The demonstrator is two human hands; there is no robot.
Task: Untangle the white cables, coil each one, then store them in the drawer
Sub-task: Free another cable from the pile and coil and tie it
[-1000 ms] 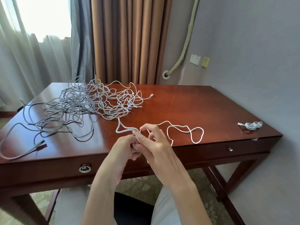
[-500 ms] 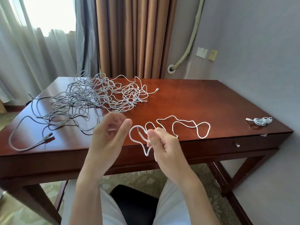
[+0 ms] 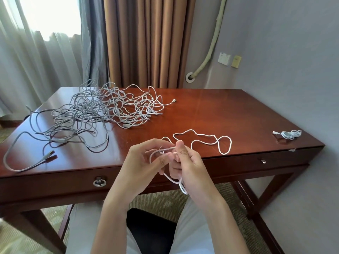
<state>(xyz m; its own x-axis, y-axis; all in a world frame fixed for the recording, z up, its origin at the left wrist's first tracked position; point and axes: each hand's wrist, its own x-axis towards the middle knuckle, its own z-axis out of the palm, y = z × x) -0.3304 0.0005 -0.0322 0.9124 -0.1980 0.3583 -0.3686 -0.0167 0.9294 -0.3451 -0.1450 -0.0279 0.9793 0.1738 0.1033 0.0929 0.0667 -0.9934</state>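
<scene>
1 loose white cable (image 3: 201,139), 1 coiled cable (image 3: 290,134), 1 tangled cable pile (image 3: 102,110), 2 hands, 1 desk (image 3: 220,114), 2 drawer handles

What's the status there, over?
Both hands, left and right, gripping loose white cable, coiling. Tangled pile waits. Drawer shut.

Glossy wooden desk (image 3: 211,114), metal ring pull (image 3: 99,182)

Cable (image 3: 201,142) near end hidden behind right hand (image 3: 190,167); desk (image 3: 220,114) left corner cropped; tangle (image 3: 102,110) cable count unreadable.
</scene>
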